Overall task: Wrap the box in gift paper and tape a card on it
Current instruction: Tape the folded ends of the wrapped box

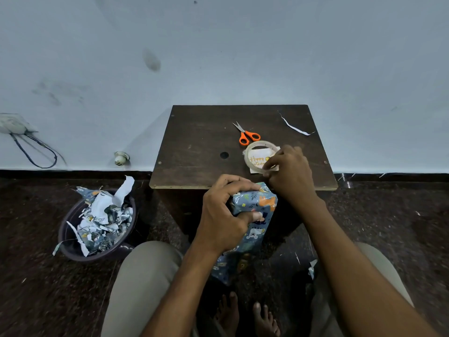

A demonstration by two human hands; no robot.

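The box (252, 215) is covered in blue gift paper with animal prints and is held upright in front of the table's near edge, over my lap. My left hand (224, 215) grips its upper end, thumb pressing the folded paper flat. My right hand (289, 171) is just above the box's top right corner, fingertips pinched together on what looks like a piece of clear tape. The tape roll (258, 155) lies on the table, on top of a white card (257, 159) with gold "Happy Birthday" lettering.
Orange-handled scissors (246, 135) lie behind the tape roll on the small dark wooden table (194, 147). A thin paper strip (295, 127) lies at the table's back right. A dark bin (73, 249) full of paper scraps stands on the floor at the left.
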